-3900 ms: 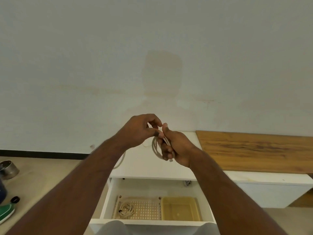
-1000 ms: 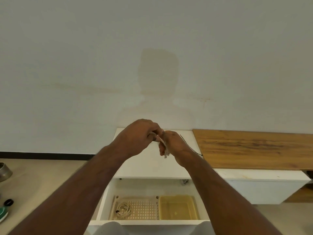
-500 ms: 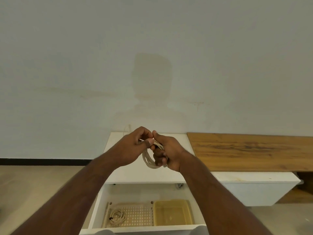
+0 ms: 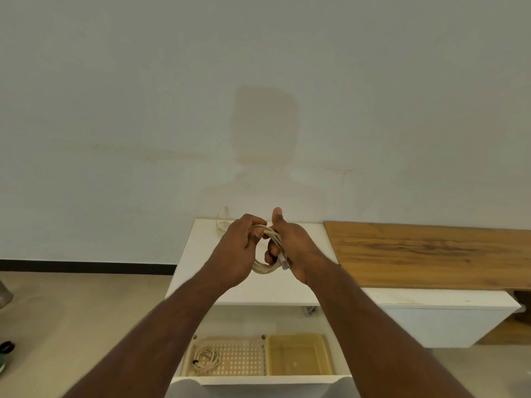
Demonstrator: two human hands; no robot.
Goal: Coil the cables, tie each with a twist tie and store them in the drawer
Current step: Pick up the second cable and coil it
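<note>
Two hands working above the open drawer (image 4: 258, 380): right hand (image 4: 290, 248) gripping the coiled beige cable (image 4: 265, 268), loops bundled in curled fingers; left hand (image 4: 238, 248) pinching the coil's top, probably to keep it from springing apart for tying. Lying in the drawer's perforated tray (image 4: 244, 360): one tied cable coil (image 4: 206, 358). Beside it, sitting apparently empty: yellow bin (image 4: 298, 357).

White cabinet surface (image 4: 301, 288), loose pale cable (image 4: 221, 222) at its back left; wooden surface (image 4: 425, 254) adjoins at right.
</note>
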